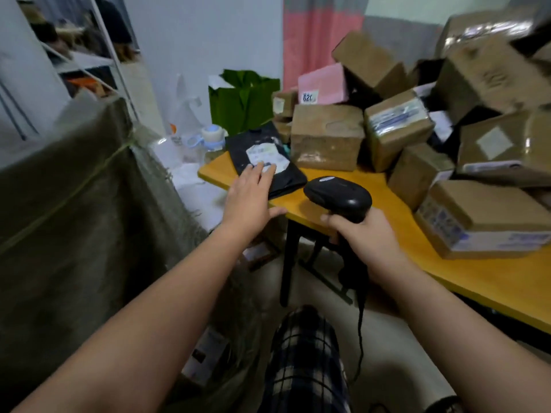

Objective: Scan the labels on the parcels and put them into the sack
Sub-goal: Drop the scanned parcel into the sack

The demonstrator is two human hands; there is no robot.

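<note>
A flat black parcel with a white label lies on the near left corner of the yellow table. My left hand reaches over that corner with straight fingers, its fingertips on the label's near edge. My right hand grips the handle of a black barcode scanner, whose head points toward the black parcel. A large olive-brown woven sack stands on the left, beside my left arm.
Several cardboard boxes are piled over the table's middle and right. A pink parcel and a green bag sit at the back. Bottles stand left of the table. A white shelf rises behind the sack.
</note>
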